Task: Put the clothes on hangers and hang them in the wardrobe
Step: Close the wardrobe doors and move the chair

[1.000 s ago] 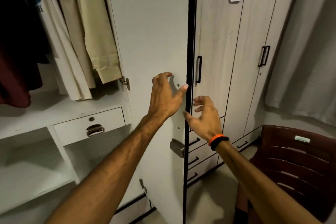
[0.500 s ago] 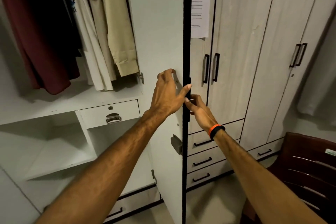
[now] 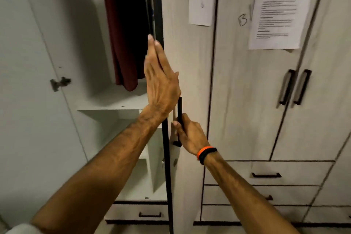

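Left hand flat, fingers straight & together, pressed on the wardrobe door near its edge. Right hand w/ fingers curled round the black door handle. Maroon garment hangs inside, above a white shelf. Printed notice taped on next door.

Pale, matt wood-grain laminate on the wardrobe door, with a dark, smooth edge strip. Plain white, matt board on the inner shelf and side panel. Slim black handle, smooth, perhaps metal. Soft maroon cloth, matt, in loose folds. Thin white printed paper, slightly curled. Orange-and-black wristband, smooth, rubbery-looking.
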